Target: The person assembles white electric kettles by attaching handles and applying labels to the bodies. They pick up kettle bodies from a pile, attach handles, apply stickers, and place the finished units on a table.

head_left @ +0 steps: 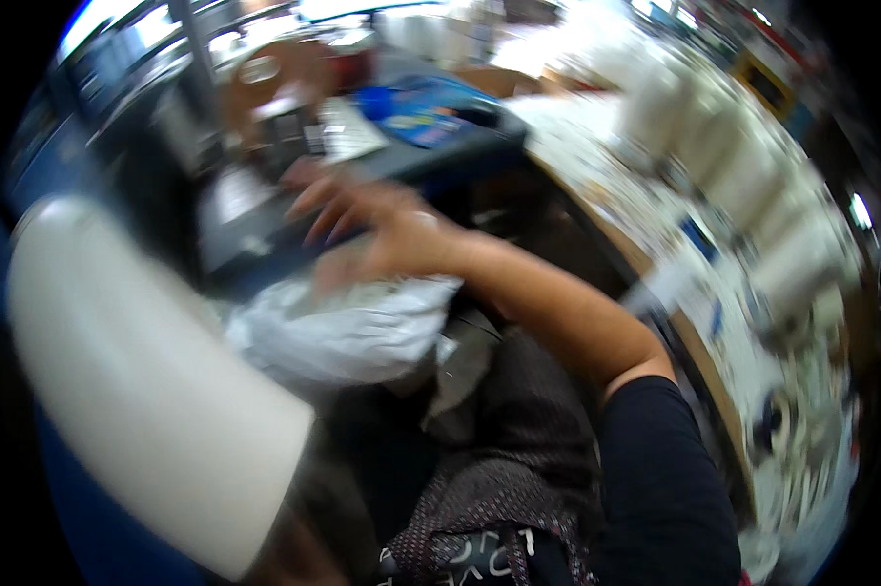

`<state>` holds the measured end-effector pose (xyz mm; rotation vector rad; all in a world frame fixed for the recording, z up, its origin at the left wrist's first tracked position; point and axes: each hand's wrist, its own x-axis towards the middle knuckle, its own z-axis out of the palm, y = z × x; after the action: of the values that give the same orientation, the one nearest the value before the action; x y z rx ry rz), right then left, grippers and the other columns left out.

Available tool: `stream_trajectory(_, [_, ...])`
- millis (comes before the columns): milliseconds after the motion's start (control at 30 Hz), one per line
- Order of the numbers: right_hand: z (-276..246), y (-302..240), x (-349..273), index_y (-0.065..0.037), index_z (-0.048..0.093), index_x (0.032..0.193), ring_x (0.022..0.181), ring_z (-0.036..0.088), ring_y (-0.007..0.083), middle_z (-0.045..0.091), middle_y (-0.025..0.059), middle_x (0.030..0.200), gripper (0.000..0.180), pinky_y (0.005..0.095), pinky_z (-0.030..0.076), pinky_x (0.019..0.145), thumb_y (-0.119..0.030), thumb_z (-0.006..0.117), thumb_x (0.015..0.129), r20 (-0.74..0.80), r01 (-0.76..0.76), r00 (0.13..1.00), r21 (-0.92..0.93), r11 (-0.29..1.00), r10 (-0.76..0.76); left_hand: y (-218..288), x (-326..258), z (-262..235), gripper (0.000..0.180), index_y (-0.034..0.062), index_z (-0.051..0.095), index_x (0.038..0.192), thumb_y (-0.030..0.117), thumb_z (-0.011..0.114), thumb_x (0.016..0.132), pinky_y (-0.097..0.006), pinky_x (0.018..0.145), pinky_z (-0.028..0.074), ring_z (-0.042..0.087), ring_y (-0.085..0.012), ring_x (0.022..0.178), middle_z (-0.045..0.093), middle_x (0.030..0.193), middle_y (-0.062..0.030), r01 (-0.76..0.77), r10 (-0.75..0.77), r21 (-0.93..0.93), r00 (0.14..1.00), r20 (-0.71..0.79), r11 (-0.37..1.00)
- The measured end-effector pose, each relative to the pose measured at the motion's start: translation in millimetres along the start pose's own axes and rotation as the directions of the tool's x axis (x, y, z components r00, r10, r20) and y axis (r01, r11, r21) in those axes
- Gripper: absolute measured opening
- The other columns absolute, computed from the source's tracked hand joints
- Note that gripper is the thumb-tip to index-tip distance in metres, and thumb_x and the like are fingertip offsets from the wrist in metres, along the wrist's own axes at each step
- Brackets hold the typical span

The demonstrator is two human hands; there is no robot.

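My right hand (387, 230) reaches in from the right with its fingers spread, blurred by motion. I can see nothing held in it. Just below it, over my lap, lies a crumpled white plastic bag (348, 327); whether the hand touches the bag I cannot tell. A large, smooth, off-white tapered cylinder (143, 381) fills the left side, tilted. At its lower end a blurred patch of skin shows, seemingly my left arm. My left hand itself is hidden, so its grip does not show.
Beyond my right hand stands a dark machine table (499, 142) with a blue patterned item (426, 112) on it. Along the right runs a cluttered pale worktable (596, 181), bearing several big white cones (728, 161). A brown round object (279, 83) sits at the back left.
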<state>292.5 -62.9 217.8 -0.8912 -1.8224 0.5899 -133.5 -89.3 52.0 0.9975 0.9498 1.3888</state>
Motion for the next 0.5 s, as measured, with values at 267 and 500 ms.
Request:
stream_trajectory(267, [57,-44,-252,-0.012,0.062,0.127,0.096,0.071,0.0248,0.071,0.0113,0.108,0.038,0.0314,0.053,0.087,-0.016,0.063,0.089,-0.453,-0.182,0.881,-0.062,0.981,0.135,-54,-49,55,0.076,0.0093,0.032,0.149,0.059,0.044,0.093,-0.051,0.108,0.041,0.046,-0.0328,0.132,0.042,0.147,-0.0147,0.299,-0.31,0.085,0.88,0.36,0.95])
stream_trajectory(500, [44,-64,-373,-0.016,0.068,0.12,0.084,0.07,0.028,0.072,0.0086,0.097,0.036,0.0378,0.055,0.073,-0.016,0.062,0.085,-0.438,-0.389,0.885,-0.501,0.773,0.161,-81,29,79,0.083,0.0107,0.03,0.151,0.069,0.042,0.092,-0.052,0.108,0.04,0.043,-0.034,0.134,0.04,0.15,-0.0148,-0.094,-0.138,0.327,0.773,0.619,0.94])
